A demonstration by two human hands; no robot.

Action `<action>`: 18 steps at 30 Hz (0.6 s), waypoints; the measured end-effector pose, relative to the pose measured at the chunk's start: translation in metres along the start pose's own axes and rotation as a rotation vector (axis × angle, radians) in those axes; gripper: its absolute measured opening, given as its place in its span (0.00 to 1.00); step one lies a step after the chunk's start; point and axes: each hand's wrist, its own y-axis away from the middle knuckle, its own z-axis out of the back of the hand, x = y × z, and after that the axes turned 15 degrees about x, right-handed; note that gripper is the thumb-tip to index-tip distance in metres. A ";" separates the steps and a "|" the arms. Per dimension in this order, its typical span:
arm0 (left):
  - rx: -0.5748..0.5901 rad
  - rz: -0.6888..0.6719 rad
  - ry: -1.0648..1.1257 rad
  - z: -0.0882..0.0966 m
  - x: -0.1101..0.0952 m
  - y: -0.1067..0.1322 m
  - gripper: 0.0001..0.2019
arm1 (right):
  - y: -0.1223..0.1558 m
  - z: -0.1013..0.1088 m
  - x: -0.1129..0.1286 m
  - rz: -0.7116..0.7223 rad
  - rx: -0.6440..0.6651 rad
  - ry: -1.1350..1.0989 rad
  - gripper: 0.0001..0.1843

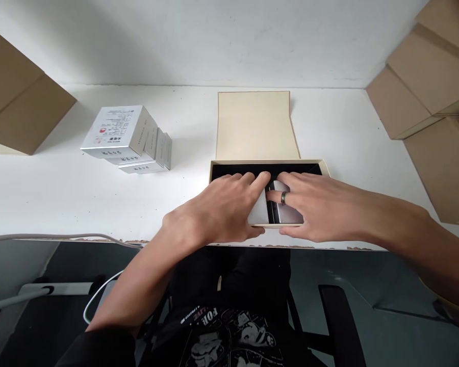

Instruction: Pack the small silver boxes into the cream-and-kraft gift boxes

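Observation:
A cream gift box point(268, 162) with a black lining stands at the table's front edge, its flap lid point(255, 125) folded back flat. My left hand point(225, 209) spans a small white box point(259, 211) inside, fingers curled over it and thumb at the front wall. Closed over a second small silvery-white box point(289, 213) is my right hand point(313, 206), a dark ring on one finger. Its fingers dip inside while the thumb lies at the front wall. A black strip shows between the two small boxes. Both hands hide the gift box's ends.
To the left rests a stack of small white printed boxes point(115, 132). Brown cardboard boxes stand at the far left point(19, 92) and far right point(416, 81). A cable point(61, 237) runs along the table's front edge; a chair armrest point(340, 321) is below.

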 end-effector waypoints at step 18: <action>0.212 -0.040 -0.061 0.025 -0.014 -0.007 0.25 | 0.003 0.005 0.008 0.006 0.107 0.021 0.15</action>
